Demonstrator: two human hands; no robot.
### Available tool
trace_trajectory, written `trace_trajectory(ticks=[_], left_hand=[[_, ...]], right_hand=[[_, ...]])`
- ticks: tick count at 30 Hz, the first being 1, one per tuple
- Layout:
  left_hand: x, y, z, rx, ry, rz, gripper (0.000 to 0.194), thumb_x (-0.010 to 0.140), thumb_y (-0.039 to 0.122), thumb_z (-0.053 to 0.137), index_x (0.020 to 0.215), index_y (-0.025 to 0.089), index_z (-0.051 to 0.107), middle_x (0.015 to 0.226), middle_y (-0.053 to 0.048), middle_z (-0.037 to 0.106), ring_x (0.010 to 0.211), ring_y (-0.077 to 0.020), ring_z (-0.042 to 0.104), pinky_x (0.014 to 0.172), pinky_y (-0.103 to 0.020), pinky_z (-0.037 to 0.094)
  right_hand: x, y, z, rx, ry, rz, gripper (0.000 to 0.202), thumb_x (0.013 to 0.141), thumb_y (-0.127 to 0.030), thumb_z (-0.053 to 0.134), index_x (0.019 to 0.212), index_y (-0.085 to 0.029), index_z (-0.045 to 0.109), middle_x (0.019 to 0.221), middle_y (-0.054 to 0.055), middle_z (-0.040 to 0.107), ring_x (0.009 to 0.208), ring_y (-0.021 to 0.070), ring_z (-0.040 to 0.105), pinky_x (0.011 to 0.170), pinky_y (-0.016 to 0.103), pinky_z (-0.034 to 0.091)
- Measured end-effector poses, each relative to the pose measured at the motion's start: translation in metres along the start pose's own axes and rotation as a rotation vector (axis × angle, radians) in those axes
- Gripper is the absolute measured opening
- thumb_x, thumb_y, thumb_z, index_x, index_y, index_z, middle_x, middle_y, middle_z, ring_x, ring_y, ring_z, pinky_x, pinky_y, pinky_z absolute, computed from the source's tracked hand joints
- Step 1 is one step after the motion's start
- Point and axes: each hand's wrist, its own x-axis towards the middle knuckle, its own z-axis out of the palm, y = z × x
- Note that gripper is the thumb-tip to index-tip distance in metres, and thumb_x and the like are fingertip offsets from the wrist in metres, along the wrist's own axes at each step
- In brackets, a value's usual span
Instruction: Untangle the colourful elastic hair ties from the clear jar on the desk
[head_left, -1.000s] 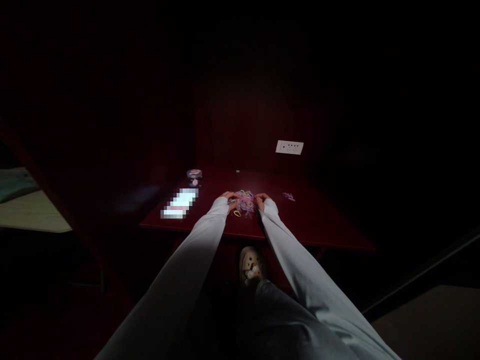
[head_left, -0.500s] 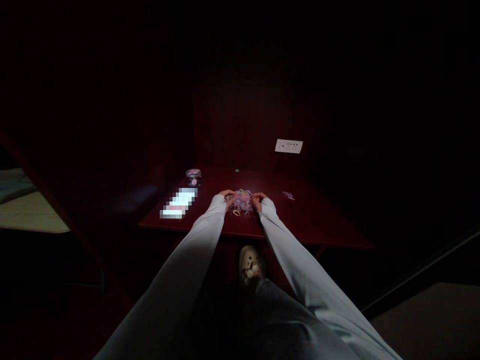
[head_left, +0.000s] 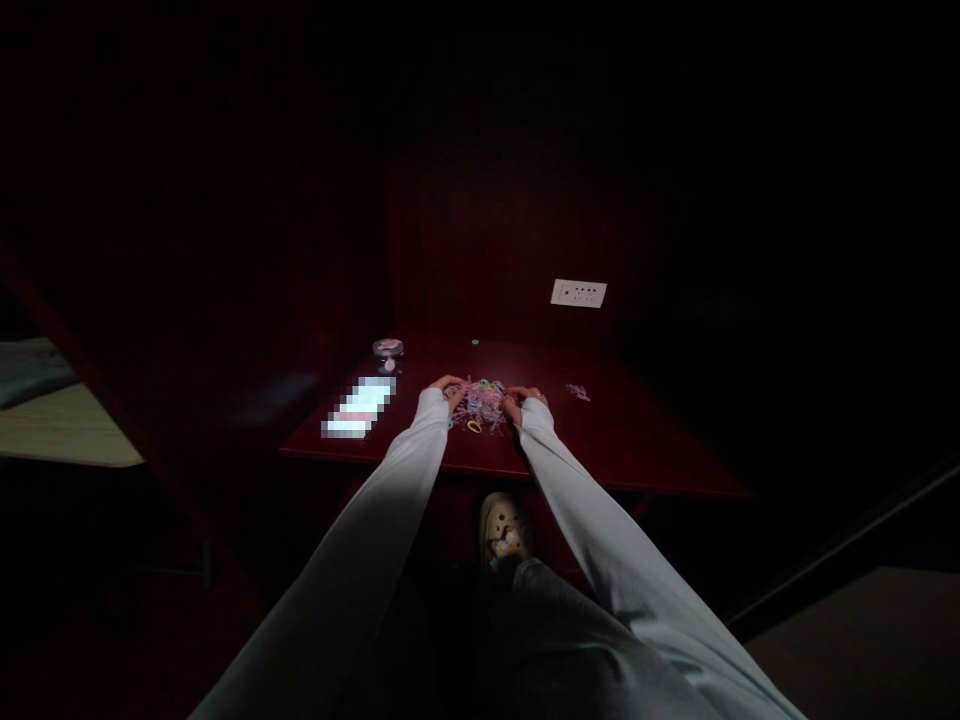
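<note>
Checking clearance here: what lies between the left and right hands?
In the head view, a pile of small multicoloured bands lies between the left hand and the right hand.

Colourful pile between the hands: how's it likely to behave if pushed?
The pile would probably spread rather than slide as one block: it's many small, loose-looking pieces. The yellow loop at its near edge looks thin, so it's likely light.
</note>
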Motion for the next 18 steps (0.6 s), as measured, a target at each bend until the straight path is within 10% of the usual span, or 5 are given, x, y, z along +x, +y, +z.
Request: trace_trajectory(ticks=[12, 18], left_hand=[[0.0028, -0.0013, 0.0058, -0.053, -0.052, 0.013, 0.006, 0.078, 0.021, 0.077, 0.083, 0.019, 0.079, 0.096, -0.008, 0.08, 0.088, -0.0215, 0.074, 0.082, -0.031, 0.061], [0.0036, -0.0026, 0.0062, -0.089, -0.031, 0.064, 0.012, 0.083, 0.022, 0.068, 0.086, 0.019, 0.08, 0.094, -0.007, 0.08, 0.083, -0.0193, 0.071, 0.072, -0.028, 0.061]], right_hand=[[0.0007, 0.0025, 0.0048, -0.012, -0.106, -0.089, 0.01, 0.08, -0.034, 0.073, 0.079, -0.028, 0.081, 0.086, 0.003, 0.071, 0.094, 0.0229, 0.059, 0.104, 0.04, 0.043], [-0.0027, -0.0034, 0.0045, -0.217, -0.183, -0.259, 0.036, 0.084, -0.041, 0.076, 0.118, -0.03, 0.082, 0.11, 0.007, 0.071, 0.104, 0.0253, 0.057, 0.102, 0.04, 0.043]])
